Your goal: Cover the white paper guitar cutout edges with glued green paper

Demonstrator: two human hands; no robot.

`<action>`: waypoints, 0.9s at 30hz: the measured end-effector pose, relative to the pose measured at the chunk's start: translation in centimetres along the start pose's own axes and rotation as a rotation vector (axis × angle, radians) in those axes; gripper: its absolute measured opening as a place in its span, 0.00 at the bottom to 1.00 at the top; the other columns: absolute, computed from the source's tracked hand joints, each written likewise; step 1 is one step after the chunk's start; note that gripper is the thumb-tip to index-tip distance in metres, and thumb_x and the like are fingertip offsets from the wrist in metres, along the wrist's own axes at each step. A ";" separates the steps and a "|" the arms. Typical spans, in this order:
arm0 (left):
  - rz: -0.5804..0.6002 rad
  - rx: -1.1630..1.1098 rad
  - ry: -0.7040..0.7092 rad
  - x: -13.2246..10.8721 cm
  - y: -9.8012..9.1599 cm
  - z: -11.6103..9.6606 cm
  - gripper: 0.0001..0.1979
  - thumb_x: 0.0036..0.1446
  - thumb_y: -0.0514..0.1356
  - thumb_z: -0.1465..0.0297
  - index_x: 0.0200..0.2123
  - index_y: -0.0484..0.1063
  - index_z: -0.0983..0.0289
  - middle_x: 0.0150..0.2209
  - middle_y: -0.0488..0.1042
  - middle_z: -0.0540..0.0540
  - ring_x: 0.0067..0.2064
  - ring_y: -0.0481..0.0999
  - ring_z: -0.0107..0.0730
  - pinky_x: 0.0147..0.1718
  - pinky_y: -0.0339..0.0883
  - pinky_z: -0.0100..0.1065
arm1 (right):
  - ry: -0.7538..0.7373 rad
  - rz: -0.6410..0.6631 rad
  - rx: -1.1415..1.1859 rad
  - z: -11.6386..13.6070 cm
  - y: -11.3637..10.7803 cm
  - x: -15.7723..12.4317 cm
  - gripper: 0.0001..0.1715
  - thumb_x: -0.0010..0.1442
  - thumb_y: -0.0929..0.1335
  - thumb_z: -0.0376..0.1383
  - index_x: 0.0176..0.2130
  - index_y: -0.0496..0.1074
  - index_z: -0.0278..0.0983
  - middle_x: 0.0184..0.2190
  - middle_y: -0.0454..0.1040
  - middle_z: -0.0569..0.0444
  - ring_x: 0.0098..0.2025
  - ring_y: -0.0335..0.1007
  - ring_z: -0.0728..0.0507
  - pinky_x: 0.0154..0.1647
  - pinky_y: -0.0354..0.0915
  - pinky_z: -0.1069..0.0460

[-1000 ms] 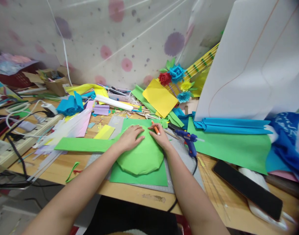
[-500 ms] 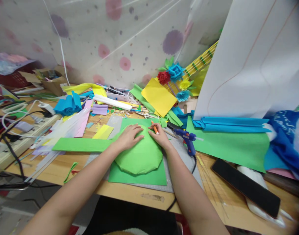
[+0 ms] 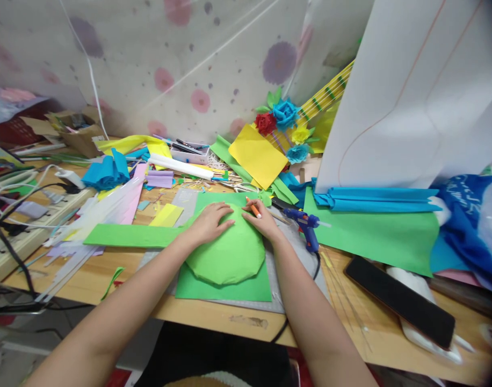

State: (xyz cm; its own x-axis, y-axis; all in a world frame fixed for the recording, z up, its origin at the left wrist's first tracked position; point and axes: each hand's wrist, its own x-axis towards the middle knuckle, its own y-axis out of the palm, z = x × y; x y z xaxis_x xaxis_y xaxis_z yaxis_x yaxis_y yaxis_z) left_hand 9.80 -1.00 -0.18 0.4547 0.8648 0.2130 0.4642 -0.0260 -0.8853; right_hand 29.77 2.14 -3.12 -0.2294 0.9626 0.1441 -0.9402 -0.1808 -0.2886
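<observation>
A round, many-sided piece covered in light green paper (image 3: 228, 258) lies flat in front of me, a long green strip (image 3: 129, 235) reaching out to its left. Beneath it is a darker green sheet (image 3: 252, 292), on a grey cutting mat (image 3: 276, 305). My left hand (image 3: 214, 220) rests on the upper left of the round piece, fingers stretched out. At its upper right edge, my right hand (image 3: 264, 219) holds an orange pen (image 3: 253, 208), its tip pointing down at the paper. The right fingertips are partly hidden.
Right of my hand lies a blue glue gun (image 3: 308, 226) with its cord; a black phone (image 3: 399, 301) is farther right. Paper flowers (image 3: 285, 113), a yellow sheet (image 3: 259, 157) and a large white sheet (image 3: 391, 97) stand behind. Translucent strips (image 3: 105, 215) and a power strip (image 3: 40, 220) are left.
The view has shifted slightly, so everything sits a little further left and higher. Both hands keep nearly the same place on the green piece, the pen still in my right hand.
</observation>
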 end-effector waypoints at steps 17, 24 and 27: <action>0.026 0.034 -0.007 0.0 -0.1 -0.2 0.19 0.60 0.52 0.60 0.49 0.68 0.65 0.53 0.69 0.59 0.60 0.61 0.41 0.59 0.55 0.43 | -0.157 -0.167 -0.670 0.1 -0.6 -0.1 0.18 0.61 0.61 0.45 0.31 0.73 0.37 0.40 0.74 0.46 0.47 0.65 0.39 0.51 0.59 0.45; 0.035 0.055 -0.004 0.0 -0.2 -0.2 0.18 0.60 0.52 0.60 0.49 0.67 0.64 0.54 0.69 0.58 0.60 0.61 0.41 0.59 0.55 0.44 | -0.191 -0.220 -0.711 2.0 -1.4 -0.2 0.19 0.62 0.61 0.43 0.29 0.73 0.36 0.34 0.75 0.46 0.41 0.68 0.40 0.47 0.61 0.45; 0.041 0.055 -0.002 0.0 -0.2 -0.1 0.18 0.60 0.52 0.60 0.49 0.67 0.64 0.54 0.69 0.58 0.60 0.61 0.42 0.59 0.55 0.44 | -0.253 -0.367 -0.623 4.2 -3.7 -0.4 0.19 0.65 0.58 0.42 0.36 0.72 0.35 0.37 0.74 0.46 0.41 0.68 0.42 0.44 0.64 0.46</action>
State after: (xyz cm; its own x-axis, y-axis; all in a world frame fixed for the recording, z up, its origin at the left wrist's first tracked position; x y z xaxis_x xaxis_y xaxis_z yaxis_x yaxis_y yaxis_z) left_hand 9.80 -1.04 0.03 0.4712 0.8645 0.1751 0.4029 -0.0344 -0.9146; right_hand 32.32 1.60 1.83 -0.0510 0.8501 0.5241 -0.6688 0.3607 -0.6501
